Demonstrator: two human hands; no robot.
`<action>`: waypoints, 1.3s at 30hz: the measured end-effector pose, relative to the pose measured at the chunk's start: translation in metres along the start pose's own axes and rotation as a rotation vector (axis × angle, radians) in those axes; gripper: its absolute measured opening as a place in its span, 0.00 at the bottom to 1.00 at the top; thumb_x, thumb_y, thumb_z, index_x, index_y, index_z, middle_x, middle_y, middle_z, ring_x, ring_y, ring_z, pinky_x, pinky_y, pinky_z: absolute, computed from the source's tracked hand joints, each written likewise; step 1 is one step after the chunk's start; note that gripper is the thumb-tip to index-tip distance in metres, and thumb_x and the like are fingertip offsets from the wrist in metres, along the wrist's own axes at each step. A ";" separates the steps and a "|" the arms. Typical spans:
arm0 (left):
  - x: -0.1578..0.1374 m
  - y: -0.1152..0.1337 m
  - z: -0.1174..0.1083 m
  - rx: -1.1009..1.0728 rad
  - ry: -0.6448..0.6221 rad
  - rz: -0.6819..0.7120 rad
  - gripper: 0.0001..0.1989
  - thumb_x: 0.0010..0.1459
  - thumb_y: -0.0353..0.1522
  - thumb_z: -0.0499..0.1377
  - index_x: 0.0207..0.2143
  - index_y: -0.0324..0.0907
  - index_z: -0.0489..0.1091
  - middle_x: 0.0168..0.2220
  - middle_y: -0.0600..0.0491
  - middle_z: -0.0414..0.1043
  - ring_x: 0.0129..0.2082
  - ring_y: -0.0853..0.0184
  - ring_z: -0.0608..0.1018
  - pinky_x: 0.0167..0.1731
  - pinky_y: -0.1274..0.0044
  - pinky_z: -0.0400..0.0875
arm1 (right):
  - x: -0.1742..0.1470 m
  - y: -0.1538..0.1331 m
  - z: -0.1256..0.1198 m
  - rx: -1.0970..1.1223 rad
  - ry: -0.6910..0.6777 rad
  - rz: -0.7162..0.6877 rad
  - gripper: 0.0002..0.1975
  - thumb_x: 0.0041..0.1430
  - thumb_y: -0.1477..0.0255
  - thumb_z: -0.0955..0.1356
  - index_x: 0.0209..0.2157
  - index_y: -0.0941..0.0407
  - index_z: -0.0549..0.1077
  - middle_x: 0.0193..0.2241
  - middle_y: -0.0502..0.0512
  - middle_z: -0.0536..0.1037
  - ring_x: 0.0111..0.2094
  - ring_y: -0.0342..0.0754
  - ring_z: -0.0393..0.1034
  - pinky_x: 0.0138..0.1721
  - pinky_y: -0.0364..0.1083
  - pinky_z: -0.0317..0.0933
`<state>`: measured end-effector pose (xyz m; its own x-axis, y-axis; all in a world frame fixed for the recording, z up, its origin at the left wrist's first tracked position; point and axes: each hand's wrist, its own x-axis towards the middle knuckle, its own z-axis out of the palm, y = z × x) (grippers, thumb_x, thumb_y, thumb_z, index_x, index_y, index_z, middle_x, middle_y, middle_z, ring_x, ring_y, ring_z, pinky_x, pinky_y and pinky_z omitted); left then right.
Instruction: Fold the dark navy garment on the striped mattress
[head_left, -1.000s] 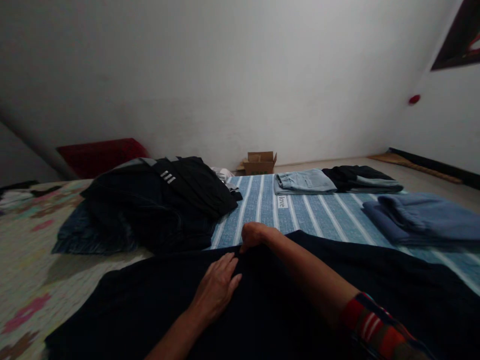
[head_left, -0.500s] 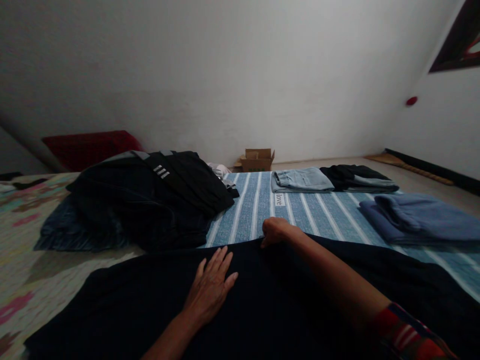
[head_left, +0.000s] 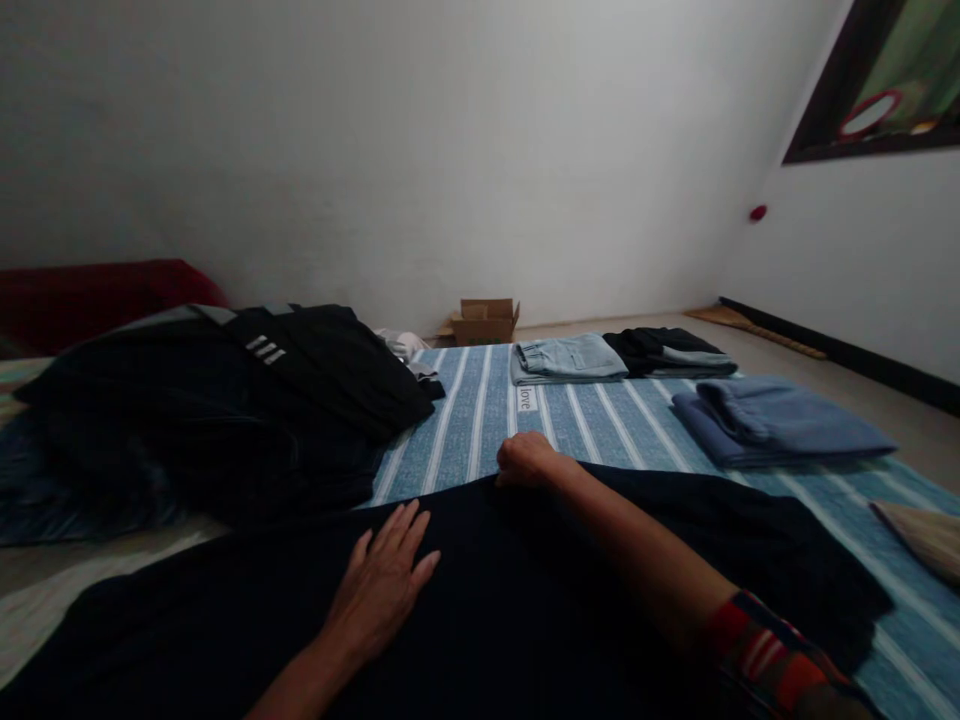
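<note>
Dark navy trousers [head_left: 480, 600] lie spread across the bed before me, their far edge running side to side. My left hand [head_left: 382, 575] rests flat on the cloth, fingers stretched and a little apart. At the far edge, my right hand [head_left: 525, 460] is closed on the trousers' fabric; its fingertips are partly hidden. The right end of the trousers [head_left: 840, 600] reaches over the striped sheet, and the near part is lost in shadow.
A heap of dark clothes [head_left: 300, 400] lies at the left. Folded light jeans [head_left: 574, 358], folded black trousers [head_left: 667, 350] and folded blue trousers [head_left: 787, 420] sit on the blue striped sheet [head_left: 465, 410]. A cardboard box [head_left: 484, 322] stands beyond, by the wall.
The view has turned right, so everything shifts left and a tan item shows at the right edge. Both hands keep their places on the trousers.
</note>
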<state>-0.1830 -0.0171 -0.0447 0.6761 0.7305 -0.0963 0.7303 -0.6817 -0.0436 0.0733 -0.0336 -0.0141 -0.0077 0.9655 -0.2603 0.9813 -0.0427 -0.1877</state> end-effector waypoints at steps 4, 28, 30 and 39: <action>0.002 0.010 -0.012 0.017 0.000 -0.008 0.25 0.59 0.37 0.47 0.57 0.37 0.61 0.62 0.42 0.51 0.62 0.56 0.54 0.56 0.58 0.53 | -0.007 0.017 -0.006 0.016 -0.038 -0.021 0.16 0.58 0.60 0.66 0.40 0.58 0.72 0.40 0.56 0.74 0.41 0.50 0.69 0.42 0.52 0.64; 0.042 0.073 0.022 -0.117 0.158 0.407 0.25 0.62 0.41 0.46 0.60 0.44 0.54 0.64 0.49 0.49 0.63 0.60 0.52 0.58 0.63 0.53 | -0.010 0.069 0.015 0.133 -0.016 0.063 0.13 0.61 0.64 0.66 0.42 0.58 0.70 0.41 0.54 0.72 0.40 0.49 0.69 0.41 0.52 0.65; 0.044 0.074 0.023 -0.123 0.152 0.386 0.26 0.62 0.42 0.46 0.60 0.44 0.54 0.64 0.48 0.48 0.63 0.59 0.51 0.58 0.62 0.52 | -0.012 0.070 0.016 0.118 0.010 0.093 0.13 0.61 0.64 0.65 0.42 0.58 0.70 0.42 0.55 0.72 0.41 0.49 0.69 0.41 0.52 0.65; 0.048 0.080 0.006 -0.128 0.030 0.326 0.27 0.61 0.43 0.45 0.60 0.41 0.55 0.64 0.45 0.47 0.63 0.58 0.51 0.57 0.61 0.51 | -0.044 0.056 0.013 0.048 0.254 0.227 0.13 0.63 0.65 0.63 0.46 0.57 0.68 0.45 0.57 0.70 0.45 0.51 0.66 0.45 0.53 0.61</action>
<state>-0.0924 -0.0366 -0.0589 0.8769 0.4775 -0.0548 0.4806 -0.8700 0.1097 0.1260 -0.0819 -0.0258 0.2638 0.9629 -0.0579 0.9423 -0.2700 -0.1979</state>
